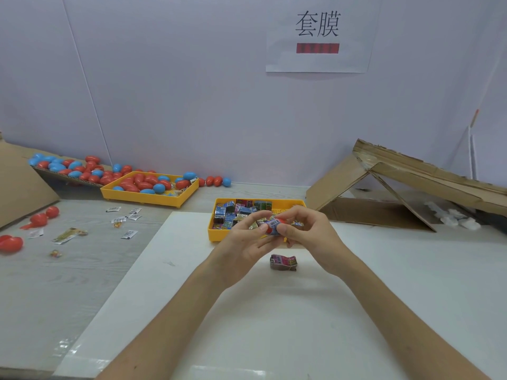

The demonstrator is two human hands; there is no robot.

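Far left on the grey tabletop: a yellow tray heaped with red and blue plastic eggs, more eggs piled behind it beside a leaning cardboard sheet. Nearer, loose red eggs and scattered small sachets. At centre, a white board with a second yellow tray of printed film sleeves at its far edge and one crumpled sleeve lying alone. To the right, an open cardboard carton with white lumps inside, perhaps foam. On the wall, a paper sign with two Chinese characters above a red bar.
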